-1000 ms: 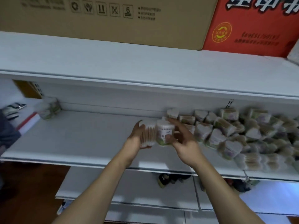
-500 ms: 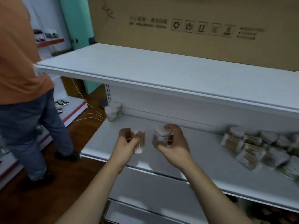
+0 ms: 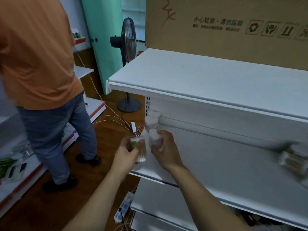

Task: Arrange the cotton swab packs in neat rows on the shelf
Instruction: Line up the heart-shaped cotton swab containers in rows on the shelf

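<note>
Step, as we judge: carrying packs to row start at shelf (image 3: 216,164) left end. Left hand (image 3: 124,153) grips swab pack (image 3: 139,150) over shelf edge; right hand (image 3: 164,151) grips second pack (image 3: 155,139), just before two placed packs (image 3: 152,120) at back corner. Next we set each upright, flush alongside.

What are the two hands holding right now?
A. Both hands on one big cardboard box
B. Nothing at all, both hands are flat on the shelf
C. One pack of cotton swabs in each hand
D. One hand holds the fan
C: the left hand grips one cotton swab pack and the right hand grips another pack, both held by the left end of the shelf.
</note>
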A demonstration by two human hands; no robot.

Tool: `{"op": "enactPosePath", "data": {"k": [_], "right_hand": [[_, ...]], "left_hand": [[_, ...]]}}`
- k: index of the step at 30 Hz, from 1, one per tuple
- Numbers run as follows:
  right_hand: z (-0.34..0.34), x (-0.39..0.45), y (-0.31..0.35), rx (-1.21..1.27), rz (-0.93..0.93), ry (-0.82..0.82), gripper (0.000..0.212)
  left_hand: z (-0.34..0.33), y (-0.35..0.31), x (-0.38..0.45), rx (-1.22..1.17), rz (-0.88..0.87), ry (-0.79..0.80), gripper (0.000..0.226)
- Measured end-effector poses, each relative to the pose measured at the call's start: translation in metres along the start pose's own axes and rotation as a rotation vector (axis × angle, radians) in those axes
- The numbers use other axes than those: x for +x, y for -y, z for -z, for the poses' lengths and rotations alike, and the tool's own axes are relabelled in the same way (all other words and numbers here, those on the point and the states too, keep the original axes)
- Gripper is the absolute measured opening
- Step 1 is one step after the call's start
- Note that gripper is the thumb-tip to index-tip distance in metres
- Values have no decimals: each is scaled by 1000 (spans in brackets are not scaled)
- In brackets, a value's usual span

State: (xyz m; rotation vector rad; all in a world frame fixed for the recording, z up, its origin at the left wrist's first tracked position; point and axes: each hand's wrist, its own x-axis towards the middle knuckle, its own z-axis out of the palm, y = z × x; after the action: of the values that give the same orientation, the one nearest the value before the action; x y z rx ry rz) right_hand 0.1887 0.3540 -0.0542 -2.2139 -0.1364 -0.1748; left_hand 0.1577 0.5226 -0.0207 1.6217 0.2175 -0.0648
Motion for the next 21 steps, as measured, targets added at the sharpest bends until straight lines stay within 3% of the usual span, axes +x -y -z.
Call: {"op": "enactPosePath", "data": {"k": [5, 9, 14, 21], "right_hand": [[-23, 15, -11, -131, 95, 60, 46], [-32, 19, -19, -367, 167, 8, 55], [-27, 26, -5, -480, 94, 14, 65], [-18, 35, 9, -582, 16, 125, 79]], "left_hand": [[12, 3, 18, 6, -9, -39, 43], [16, 7, 28, -11, 0, -33, 40], [20, 3, 40, -44, 20, 44, 36], [35, -1, 52, -1, 15, 164, 54]]}}
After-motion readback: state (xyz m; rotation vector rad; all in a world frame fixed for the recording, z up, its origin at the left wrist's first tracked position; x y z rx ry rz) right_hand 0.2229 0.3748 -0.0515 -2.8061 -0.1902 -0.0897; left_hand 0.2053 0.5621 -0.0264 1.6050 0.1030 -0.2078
